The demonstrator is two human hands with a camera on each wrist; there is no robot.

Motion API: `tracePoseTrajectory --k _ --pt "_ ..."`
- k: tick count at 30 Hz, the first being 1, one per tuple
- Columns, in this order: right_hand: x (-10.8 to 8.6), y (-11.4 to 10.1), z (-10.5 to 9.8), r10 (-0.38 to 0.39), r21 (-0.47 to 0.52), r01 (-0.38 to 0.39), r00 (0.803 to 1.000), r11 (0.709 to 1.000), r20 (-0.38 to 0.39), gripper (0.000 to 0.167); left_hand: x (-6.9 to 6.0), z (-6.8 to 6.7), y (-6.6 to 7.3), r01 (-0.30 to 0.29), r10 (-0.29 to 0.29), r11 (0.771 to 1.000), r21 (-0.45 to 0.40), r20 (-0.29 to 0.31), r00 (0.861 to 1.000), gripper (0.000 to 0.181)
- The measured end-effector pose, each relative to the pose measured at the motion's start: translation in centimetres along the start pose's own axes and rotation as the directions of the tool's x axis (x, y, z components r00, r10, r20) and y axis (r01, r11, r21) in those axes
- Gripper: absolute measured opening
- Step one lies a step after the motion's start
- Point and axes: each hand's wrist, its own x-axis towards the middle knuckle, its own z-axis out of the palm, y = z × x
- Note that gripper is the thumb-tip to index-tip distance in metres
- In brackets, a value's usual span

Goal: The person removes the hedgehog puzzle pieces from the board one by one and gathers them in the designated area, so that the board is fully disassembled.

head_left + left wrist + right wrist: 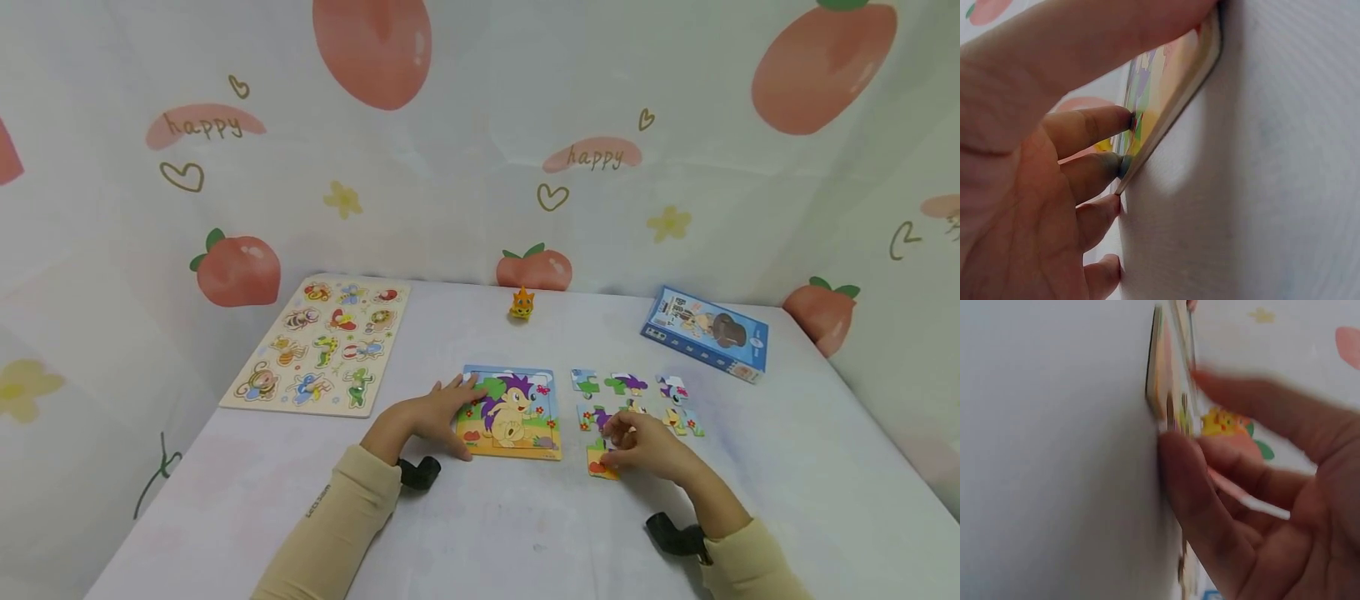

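My left hand (433,417), fingers spread, rests at the left side of a picture board (517,454) showing a purple-spined hedgehog. In the left wrist view, fingertips touch the face and rim of this board (1169,106), and the thumb reaches its near side. My right hand (651,450) is bent over loose jigsaw pieces right of the board. Its thumb and fingers pinch one piece, mostly hidden behind them. A corner piece (598,468) with a red shape lies by the thumb. Close to the right hand (1260,512), the right wrist view shows piece edges (1160,372).
Several more pieces (585,382) lie in rough rows beyond the right hand. A wooden insect board (326,354) lies at the left. A small orange toy (522,305) stands at the back. A blue box (708,329) is at the back right.
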Motion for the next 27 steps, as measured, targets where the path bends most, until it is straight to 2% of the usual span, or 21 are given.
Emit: tracePoseTrajectory --k 6,9,12,27 --pt "-0.38 0.34 -0.15 -0.046 -0.061 0.049 0.998 0.997 0.049 0.046 0.03 -0.03 -0.03 -0.006 0.006 1.000 0.005 0.004 1.000 0.096" --pt "-0.43 0.33 -0.18 -0.081 -0.060 0.086 0.993 0.994 0.084 0.045 0.08 0.02 -0.14 -0.009 0.009 1.000 0.005 0.002 1.000 0.096" --pt "-0.47 0.20 -0.15 -0.086 -0.059 0.092 0.991 0.994 0.098 0.042 0.14 0.06 -0.22 -0.005 0.005 1.000 0.003 0.002 1.000 0.096" --pt "-0.39 -0.23 -0.10 -0.100 -0.105 0.109 0.991 0.989 0.085 0.040 0.21 0.14 -0.30 -0.003 0.003 1.000 0.003 -0.007 1.000 0.097"
